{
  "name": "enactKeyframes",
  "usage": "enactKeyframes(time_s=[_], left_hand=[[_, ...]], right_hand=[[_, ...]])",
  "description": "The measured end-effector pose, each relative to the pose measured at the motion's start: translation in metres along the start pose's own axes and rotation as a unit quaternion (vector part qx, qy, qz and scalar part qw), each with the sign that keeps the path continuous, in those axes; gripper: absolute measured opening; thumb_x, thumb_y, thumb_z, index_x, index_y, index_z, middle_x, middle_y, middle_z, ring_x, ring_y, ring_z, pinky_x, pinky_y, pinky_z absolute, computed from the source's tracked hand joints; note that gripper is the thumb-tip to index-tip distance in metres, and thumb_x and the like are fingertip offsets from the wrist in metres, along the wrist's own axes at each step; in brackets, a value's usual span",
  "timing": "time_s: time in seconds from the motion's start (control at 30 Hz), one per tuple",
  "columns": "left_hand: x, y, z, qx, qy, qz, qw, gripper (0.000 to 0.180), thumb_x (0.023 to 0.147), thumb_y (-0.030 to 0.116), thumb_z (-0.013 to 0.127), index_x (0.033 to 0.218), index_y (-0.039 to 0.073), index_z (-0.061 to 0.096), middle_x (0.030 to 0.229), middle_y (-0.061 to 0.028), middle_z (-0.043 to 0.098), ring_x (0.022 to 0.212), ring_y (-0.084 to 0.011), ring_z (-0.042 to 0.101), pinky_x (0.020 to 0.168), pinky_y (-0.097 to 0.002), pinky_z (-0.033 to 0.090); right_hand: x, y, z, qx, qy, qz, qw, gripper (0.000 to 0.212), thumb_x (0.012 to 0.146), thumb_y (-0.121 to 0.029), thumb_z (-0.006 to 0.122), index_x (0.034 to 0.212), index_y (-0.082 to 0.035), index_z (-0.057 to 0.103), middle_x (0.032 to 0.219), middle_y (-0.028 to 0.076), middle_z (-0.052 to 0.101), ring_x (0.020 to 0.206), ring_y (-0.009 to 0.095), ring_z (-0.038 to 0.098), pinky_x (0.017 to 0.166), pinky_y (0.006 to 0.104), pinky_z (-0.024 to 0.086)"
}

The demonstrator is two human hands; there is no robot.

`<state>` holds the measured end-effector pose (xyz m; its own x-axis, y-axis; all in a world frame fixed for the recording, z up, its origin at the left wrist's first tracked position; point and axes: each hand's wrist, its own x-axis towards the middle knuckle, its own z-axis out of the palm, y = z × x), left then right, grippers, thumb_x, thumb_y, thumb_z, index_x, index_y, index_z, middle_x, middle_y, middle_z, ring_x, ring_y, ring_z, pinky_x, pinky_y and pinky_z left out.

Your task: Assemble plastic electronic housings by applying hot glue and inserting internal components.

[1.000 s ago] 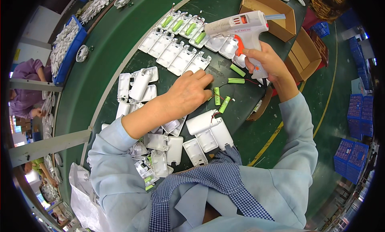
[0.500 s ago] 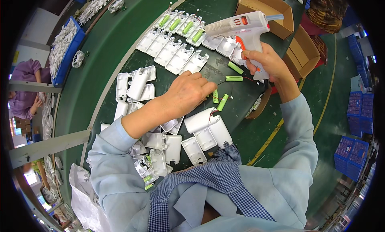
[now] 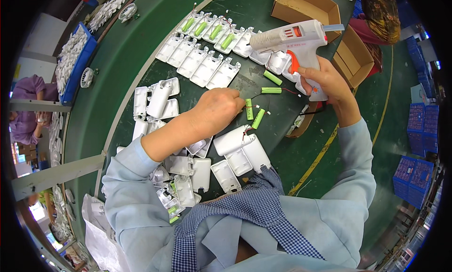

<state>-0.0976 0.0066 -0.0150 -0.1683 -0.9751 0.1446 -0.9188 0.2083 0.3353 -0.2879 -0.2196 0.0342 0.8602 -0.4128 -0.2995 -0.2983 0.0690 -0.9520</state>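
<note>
My right hand is wrapped round the handle of a white hot glue gun with an orange trigger and a glue stick out of its back. The nozzle points left, over the row of white plastic housings. My left hand is closed, fingers curled down, and whatever sits in its fingertips is hidden. Right beside those fingers lies a green battery, with another green battery next to it. Two more, a battery and a battery, lie under the gun. Beyond my left hand are white housings, several holding green batteries with wires.
Loose white housings and covers lie in front of me and to the left. Cardboard boxes stand at the far right. A blue bin of white parts is across the belt. Other people work nearby.
The glue gun and my right hand have shifted slightly right and down. My left hand has moved a little left and down, its fingers more tucked in.
</note>
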Motion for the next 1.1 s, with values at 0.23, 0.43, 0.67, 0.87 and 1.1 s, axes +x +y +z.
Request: enactKeyframes(time_s=[0.23,0.43,0.67,0.87,1.1], left_hand=[[0.003,0.001,-0.007,-0.009,-0.059,-0.062,0.996,0.008,0.078,0.013,0.07,0.08,0.006,0.066,0.074,-0.0091,0.059,0.073,-0.0293,0.061,0.062,-0.0416,0.05],[0.053,-0.027,-0.036,0.011,0.229,-0.044,0.972,0.01,0.077,0.013,0.067,0.073,0.004,0.067,0.095,-0.0108,0.066,0.093,-0.0305,0.06,0.08,-0.0422,0.047],[0.113,-0.091,-0.011,0.089,0.291,-0.108,0.946,0.009,0.076,0.017,0.071,0.072,0.009,0.074,0.124,-0.0079,0.061,0.127,-0.0306,0.045,0.105,-0.0542,0.032],[0.128,-0.102,0.012,0.139,0.252,-0.163,0.944,0.007,0.074,0.02,0.073,0.074,0.014,0.075,0.13,-0.0079,0.057,0.133,-0.0313,0.039,0.107,-0.063,0.024],[0.129,-0.097,0.018,0.164,0.23,-0.166,0.945,0.009,0.074,0.024,0.076,0.077,0.016,0.076,0.136,-0.0065,0.051,0.138,-0.0305,0.032,0.108,-0.0648,0.021]], right_hand=[[0.001,0.004,0.001,-0.019,0.005,0.003,1.0,0.027,0.082,-0.022,0.064,0.097,-0.001,0.056,0.069,0.002,0.055,0.051,0.008,0.05,0.049,0.0239,0.038],[0.001,0.009,-0.002,-0.011,0.003,-0.01,1.0,0.028,0.085,-0.024,0.064,0.1,-0.001,0.055,0.059,0.002,0.053,0.048,0.008,0.047,0.049,0.0223,0.038],[-0.005,0.008,0.001,0.019,0.018,-0.009,1.0,0.035,0.083,-0.022,0.064,0.107,0.002,0.054,0.078,0.004,0.056,0.053,0.009,0.053,0.049,0.0241,0.041],[-0.008,0.012,-0.002,0.036,0.017,-0.009,0.999,0.039,0.082,-0.023,0.066,0.109,0.003,0.053,0.078,0.005,0.057,0.053,0.009,0.054,0.049,0.024,0.041],[-0.011,0.012,-0.004,0.034,0.024,-0.004,0.999,0.039,0.082,-0.023,0.066,0.109,0.003,0.053,0.072,0.005,0.058,0.053,0.01,0.054,0.05,0.0243,0.041]])
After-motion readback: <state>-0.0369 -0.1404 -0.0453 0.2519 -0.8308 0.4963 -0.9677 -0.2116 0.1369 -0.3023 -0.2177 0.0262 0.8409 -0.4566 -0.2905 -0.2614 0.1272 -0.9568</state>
